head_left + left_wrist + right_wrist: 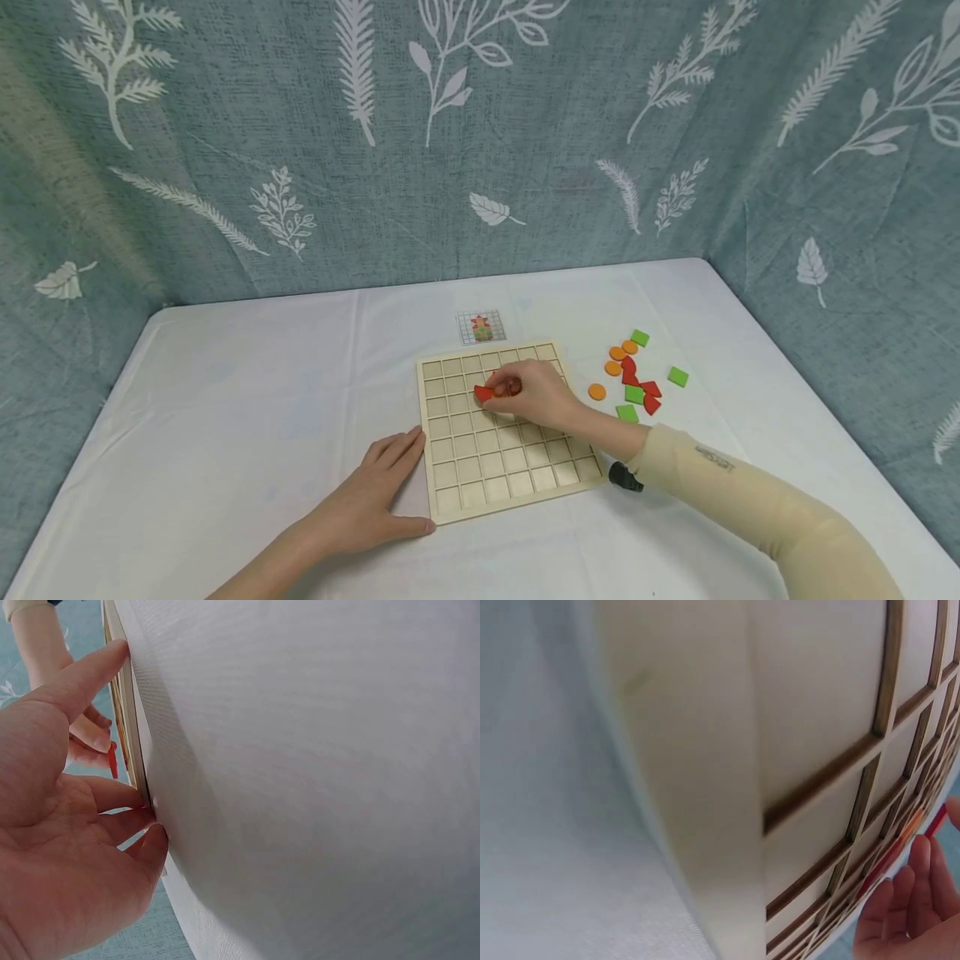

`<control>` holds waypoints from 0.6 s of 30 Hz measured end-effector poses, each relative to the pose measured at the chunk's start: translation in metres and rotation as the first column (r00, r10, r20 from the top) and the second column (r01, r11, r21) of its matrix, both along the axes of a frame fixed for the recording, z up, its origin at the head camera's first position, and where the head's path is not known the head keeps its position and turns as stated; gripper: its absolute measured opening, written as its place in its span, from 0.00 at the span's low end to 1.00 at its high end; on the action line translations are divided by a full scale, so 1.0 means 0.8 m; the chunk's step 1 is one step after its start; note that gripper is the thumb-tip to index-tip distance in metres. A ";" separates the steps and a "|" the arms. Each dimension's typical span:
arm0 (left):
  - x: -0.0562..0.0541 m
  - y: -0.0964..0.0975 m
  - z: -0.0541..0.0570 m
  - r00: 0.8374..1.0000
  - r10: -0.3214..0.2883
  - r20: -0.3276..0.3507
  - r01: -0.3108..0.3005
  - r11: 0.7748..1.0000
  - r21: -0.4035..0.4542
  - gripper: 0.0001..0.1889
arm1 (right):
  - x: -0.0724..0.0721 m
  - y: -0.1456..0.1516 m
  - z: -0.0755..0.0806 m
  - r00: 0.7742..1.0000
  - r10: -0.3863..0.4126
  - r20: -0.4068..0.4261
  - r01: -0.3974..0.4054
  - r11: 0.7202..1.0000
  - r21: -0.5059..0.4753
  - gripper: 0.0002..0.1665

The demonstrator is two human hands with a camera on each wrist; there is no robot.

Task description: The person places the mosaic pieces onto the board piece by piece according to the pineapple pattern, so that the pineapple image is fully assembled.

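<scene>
A square wooden grid board [480, 467] lies on the white-covered table. My left hand [363, 504] touches the board's left edge, its thumb near the front corner and its fingers farther back along the side. Over the upper middle of the grid, my right hand [538, 393] pinches a red fan-shaped tile [482, 394] between thumb and fingertips. That tile also shows as a thin red edge in the left wrist view. Beneath the right hand, an orange tile [912, 825] and some red lie on the grid, partly hidden by the fingers in the head view.
A small picture card [482, 327] with a coloured pattern lies behind the board. To its right are scattered orange discs [597, 392], green squares [678, 377] and red pieces [652, 405]. A black object [625, 477] sits below the right forearm. A patterned curtain [420, 200] borders the table.
</scene>
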State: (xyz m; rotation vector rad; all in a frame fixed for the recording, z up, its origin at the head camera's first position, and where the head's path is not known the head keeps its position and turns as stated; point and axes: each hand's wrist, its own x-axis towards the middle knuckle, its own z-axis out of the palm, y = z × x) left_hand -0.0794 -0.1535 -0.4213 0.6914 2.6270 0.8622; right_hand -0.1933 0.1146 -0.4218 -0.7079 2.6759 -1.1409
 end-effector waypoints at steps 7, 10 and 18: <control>0.001 -0.001 0.001 1.000 -0.002 -0.006 0.002 1.000 0.006 0.55 | -0.002 -0.008 0.001 0.994 0.068 -0.082 -0.060 0.994 0.095 0.11; 0.001 -0.001 0.001 1.000 -0.003 0.000 0.003 1.000 0.009 0.55 | -0.001 -0.009 0.001 0.992 0.080 -0.100 -0.068 0.991 0.115 0.11; 0.001 -0.001 0.000 1.000 -0.002 0.003 0.002 1.000 0.009 0.55 | 0.000 -0.009 0.002 0.984 0.108 -0.140 -0.088 0.986 0.139 0.11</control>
